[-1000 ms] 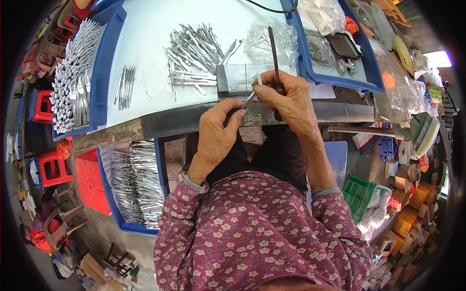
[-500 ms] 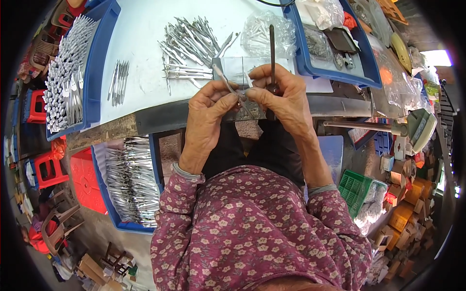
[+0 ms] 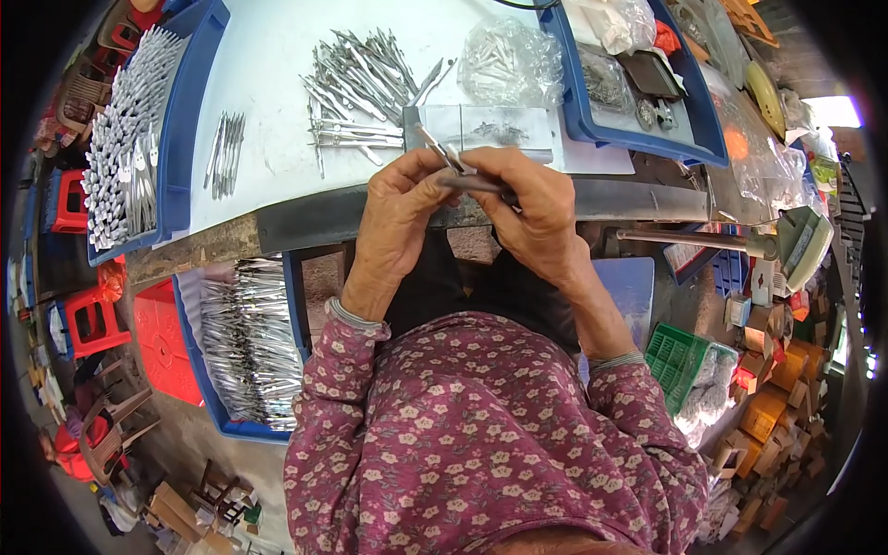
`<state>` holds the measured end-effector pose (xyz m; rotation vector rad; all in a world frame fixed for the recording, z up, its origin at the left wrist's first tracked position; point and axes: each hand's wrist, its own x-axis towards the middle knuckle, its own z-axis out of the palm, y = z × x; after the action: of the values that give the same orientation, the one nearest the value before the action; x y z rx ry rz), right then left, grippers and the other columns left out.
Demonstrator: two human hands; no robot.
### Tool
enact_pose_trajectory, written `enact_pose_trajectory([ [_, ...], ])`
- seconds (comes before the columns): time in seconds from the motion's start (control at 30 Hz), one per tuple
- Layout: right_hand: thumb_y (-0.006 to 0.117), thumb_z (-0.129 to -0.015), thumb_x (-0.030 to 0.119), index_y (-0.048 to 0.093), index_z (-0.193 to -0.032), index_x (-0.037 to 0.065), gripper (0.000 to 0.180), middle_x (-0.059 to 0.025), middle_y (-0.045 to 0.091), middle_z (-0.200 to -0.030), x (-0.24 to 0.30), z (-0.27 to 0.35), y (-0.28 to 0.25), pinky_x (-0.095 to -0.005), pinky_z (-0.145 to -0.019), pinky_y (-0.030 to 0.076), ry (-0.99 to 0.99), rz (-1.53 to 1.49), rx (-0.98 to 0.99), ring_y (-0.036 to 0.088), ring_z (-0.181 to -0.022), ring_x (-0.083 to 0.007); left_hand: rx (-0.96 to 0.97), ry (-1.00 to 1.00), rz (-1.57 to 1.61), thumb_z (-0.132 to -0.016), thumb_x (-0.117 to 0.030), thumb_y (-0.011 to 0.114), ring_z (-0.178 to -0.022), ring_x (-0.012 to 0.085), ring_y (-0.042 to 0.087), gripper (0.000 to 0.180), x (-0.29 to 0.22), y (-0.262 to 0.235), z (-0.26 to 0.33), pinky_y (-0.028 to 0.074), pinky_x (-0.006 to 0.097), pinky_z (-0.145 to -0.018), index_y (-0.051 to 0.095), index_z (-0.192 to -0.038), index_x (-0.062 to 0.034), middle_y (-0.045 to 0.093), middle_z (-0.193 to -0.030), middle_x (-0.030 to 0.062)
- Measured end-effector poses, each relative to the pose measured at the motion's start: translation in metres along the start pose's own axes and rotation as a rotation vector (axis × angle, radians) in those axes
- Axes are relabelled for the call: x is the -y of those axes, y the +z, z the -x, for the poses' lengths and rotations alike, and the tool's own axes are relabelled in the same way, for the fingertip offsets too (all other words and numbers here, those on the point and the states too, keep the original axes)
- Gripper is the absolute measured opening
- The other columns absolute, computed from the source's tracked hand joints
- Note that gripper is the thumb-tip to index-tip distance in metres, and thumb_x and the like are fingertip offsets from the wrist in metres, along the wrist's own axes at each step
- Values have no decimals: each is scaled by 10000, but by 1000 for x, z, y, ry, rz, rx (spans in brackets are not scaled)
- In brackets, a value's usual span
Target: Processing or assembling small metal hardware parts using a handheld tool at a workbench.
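My left hand [image 3: 398, 215] and my right hand [image 3: 530, 215] meet at the front edge of the white table [image 3: 268, 111]. Together they pinch a small silvery metal tool [image 3: 437, 150] whose tip points up and left. My right hand also grips a dark thin rod [image 3: 472, 182], lying nearly level under its fingers. Just beyond my hands lie a small metal block [image 3: 481, 125] and a loose heap of similar silvery tools [image 3: 356, 79].
A blue tray of silvery pieces [image 3: 125, 139] stands at the left, another blue tray [image 3: 638, 83] at the back right, a clear bag of parts [image 3: 509, 60] between them. Below the table a blue bin [image 3: 245, 342] holds many metal tools. Red stools [image 3: 88, 319] stand left, a green crate [image 3: 680, 356] right.
The dark rod in my right hand has swung from upright to nearly level. Both hands have come closer together over the small tool and drawn slightly toward me.
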<state>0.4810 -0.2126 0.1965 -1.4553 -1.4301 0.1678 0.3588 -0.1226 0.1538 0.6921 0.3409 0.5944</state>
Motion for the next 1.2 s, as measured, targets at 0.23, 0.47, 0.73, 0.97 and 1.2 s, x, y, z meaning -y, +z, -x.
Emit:
enact_pose_trajectory([
  [0.23,614,-612,-92,580,-982,31,392,-91,567,-707,6,0,-4,-325,-533,447,-118,146,43,579,-624,-243,-7,-41,-18,-807,-48,626,-755,88,576,122,1,-2,-1,460,220,-701,589,-916,-8,618,-830,29],
  [0.47,613,-607,-91,579,-979,31,392,-81,550,-690,4,3,-1,-319,-511,435,-141,152,-3,567,-601,-233,40,-46,10,-799,-47,634,-738,82,571,116,3,-3,-1,447,210,-702,593,-900,-8,619,-808,23],
  [0.73,630,-627,-37,582,-986,53,374,-57,495,-660,5,5,-2,-320,-498,430,-156,281,58,544,-585,-220,66,-38,-40,-801,-37,627,-725,82,572,104,3,-8,-1,460,205,-682,590,-891,-4,614,-790,24],
  [0.97,625,-646,-25,593,-1032,90,404,-49,499,-679,7,6,-6,-322,-519,434,-99,319,156,545,-644,-214,0,-13,-57,-796,-37,630,-686,82,568,104,0,-6,0,459,200,-654,609,-886,10,607,-755,25],
  [1.2,595,-652,-43,617,-977,118,364,-36,515,-675,-5,-3,-19,-313,-536,440,-85,348,157,540,-644,-210,-100,154,-348,-785,-33,637,-640,54,538,111,-13,9,-7,432,172,-595,614,-883,16,614,-750,20],
])
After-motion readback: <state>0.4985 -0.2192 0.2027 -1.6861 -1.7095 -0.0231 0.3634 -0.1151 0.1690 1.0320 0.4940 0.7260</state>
